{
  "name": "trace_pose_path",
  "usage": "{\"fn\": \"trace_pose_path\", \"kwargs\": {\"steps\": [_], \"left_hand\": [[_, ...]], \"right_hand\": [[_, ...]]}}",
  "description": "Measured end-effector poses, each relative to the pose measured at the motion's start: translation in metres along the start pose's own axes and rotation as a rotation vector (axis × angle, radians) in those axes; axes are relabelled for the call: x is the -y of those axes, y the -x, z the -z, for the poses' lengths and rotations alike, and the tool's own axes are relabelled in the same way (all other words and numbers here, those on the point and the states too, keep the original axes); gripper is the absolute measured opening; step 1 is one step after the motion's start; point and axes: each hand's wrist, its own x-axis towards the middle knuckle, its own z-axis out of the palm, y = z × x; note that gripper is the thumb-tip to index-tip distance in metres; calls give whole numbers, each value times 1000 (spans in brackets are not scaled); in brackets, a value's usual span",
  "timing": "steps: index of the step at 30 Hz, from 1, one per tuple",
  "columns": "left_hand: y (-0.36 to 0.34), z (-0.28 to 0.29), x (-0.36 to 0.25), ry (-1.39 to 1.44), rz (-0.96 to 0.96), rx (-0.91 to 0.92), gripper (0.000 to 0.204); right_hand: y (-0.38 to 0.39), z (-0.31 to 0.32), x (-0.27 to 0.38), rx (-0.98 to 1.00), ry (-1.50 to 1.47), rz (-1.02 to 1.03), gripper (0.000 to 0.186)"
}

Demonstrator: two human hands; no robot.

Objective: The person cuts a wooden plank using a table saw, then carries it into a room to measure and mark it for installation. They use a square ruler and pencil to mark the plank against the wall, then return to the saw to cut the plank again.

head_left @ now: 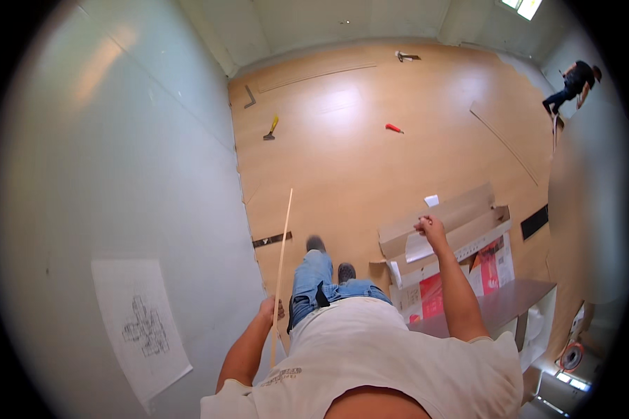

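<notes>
1. 2 hands are seen from above. The left hand (268,308) is closed around a long thin wooden strip (284,251), which is held near its lower part and runs up along the pale wall (119,174).
2. The right hand (426,225) is raised over the cardboard boxes (447,220). Its fingers are curled in, and a small thing appears to be pinched, though what it is cannot be told.
3. The long brown boxes lie open on the wooden floor (342,153). A white sheet is seen inside them, and a red and white printed carton (482,262) lies just beside them.
4. A grey table top (503,304) is set to the right of the person's jeans.
5. The floor's left edge is met by the wall, where a paper drawing (143,328) is stuck.
6. Wide bare floor is left ahead. A yellow-handled scraper (270,128), a red-handled tool (394,128) and a hammer (405,56) are scattered well apart on it.
7. Another person (573,84) is seen far off at the right.
</notes>
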Motion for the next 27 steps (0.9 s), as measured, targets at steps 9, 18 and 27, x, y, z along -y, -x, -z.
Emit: {"fn": "trace_pose_path", "kwargs": {"steps": [9,18,27], "left_hand": [[-146,-87,-291,394,153,155,33],[-138,-290,-586,283,-128,11,29],[-227,-491,-829,471,-229,-110,22]], "right_hand": [[-167,-76,11,176,143,-96,19],[-218,-198,126,-38,54,-192,30],[-484,-358,392,478,284,227,53]]}}
